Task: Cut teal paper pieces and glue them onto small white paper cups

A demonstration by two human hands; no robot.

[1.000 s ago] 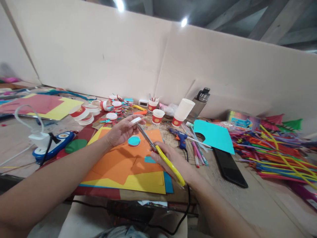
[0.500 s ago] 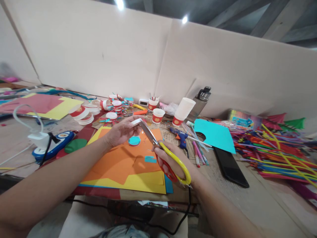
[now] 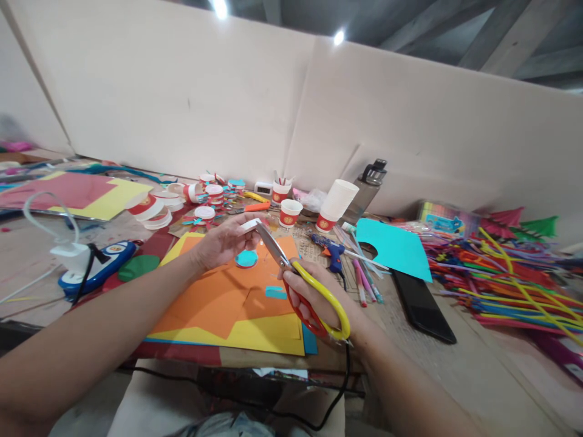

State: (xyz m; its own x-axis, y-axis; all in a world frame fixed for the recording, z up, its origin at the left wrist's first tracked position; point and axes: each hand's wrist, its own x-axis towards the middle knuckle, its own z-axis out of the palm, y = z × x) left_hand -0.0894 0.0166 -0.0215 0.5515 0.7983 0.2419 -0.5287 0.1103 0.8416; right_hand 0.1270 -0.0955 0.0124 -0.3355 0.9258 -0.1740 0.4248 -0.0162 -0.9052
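My left hand (image 3: 223,243) pinches a small white piece (image 3: 250,226), perhaps cut from a paper cup; its exact kind is too small to tell. My right hand (image 3: 305,288) grips scissors (image 3: 321,290) with one yellow and one red handle. Their blades slant up to the left, and the tips meet the white piece. Below the hands, a round blue disc (image 3: 246,258) and a small blue paper scrap (image 3: 276,292) lie on orange paper (image 3: 204,303). Yellow paper (image 3: 268,334) shows underneath.
Paper cups (image 3: 290,213) and cup pieces stand behind. A blue glue gun (image 3: 336,258), markers (image 3: 359,282), a cut blue sheet (image 3: 398,252), a black phone-like slab (image 3: 423,306) and pipe cleaners (image 3: 514,285) lie rightward. A blue-and-white power strip (image 3: 98,267) is at left.
Almost nothing differs. The view has shifted very slightly, while both hands, the scissors and the white piece keep nearly the same position.
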